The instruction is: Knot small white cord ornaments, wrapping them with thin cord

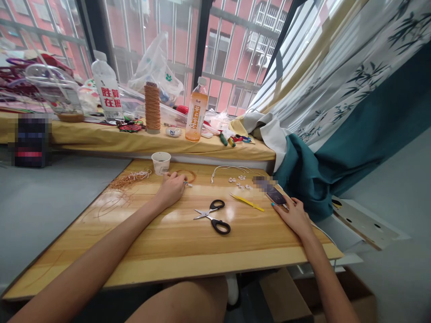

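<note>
My left hand (173,187) rests at the far side of the wooden table, its fingers curled closed on a thin brown cord loop (192,174). A small white piece shows by the fingertips. My right hand (296,216) lies at the table's right side, with thumb and fingers around the near end of a phone (276,195) that lies flat with a white cable at its end. Between the hands are black-handled scissors (218,226) with parted blades and yellow tweezers (249,202). Several small white pieces (241,185) lie beyond the tweezers, near a white cord (222,168).
A paper cup (160,166) stands beside my left hand, right of a bundle of brown cords (129,181). On the sill are a cord spool (152,107), an orange drink bottle (196,112) and a clear bottle (107,89). Curtains (323,166) hang at the right.
</note>
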{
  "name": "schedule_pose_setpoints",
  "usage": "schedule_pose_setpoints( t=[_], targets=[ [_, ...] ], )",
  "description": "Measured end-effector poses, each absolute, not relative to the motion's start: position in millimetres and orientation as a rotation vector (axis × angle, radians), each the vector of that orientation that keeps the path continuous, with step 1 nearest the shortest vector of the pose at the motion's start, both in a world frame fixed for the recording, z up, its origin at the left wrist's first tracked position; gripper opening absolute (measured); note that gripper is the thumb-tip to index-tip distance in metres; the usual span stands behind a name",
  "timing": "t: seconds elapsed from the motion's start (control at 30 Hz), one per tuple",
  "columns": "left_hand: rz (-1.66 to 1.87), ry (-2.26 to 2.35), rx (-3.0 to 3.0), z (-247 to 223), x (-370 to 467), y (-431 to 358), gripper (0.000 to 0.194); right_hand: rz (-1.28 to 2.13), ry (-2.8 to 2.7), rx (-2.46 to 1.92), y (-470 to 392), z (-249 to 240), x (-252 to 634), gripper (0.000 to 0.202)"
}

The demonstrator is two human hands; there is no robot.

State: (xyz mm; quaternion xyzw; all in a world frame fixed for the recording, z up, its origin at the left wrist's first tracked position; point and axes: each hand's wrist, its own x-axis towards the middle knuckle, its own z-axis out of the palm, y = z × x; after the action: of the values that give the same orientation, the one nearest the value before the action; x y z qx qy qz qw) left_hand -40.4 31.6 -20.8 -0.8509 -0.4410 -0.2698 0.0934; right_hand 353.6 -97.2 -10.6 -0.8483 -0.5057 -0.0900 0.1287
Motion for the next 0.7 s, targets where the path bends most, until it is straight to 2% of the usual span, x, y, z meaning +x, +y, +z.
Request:
schedule_pose_setpoints(
  t=[0.43, 0.7],
  targets=[
    [-0.806, -1.314, -2.533, -19.1, -40.2, 30.2, 0.023, -0.186, -1.454, -2.497, -98.7, -6.3, 349.1, 0.058],
    [-0.83, -1.3, -2.546, -20.8, -40.3, 31.6, 0.023, -0.232, -1.396, -2.435, -97.4, -12.1, 351.7, 0.071]
  ],
)
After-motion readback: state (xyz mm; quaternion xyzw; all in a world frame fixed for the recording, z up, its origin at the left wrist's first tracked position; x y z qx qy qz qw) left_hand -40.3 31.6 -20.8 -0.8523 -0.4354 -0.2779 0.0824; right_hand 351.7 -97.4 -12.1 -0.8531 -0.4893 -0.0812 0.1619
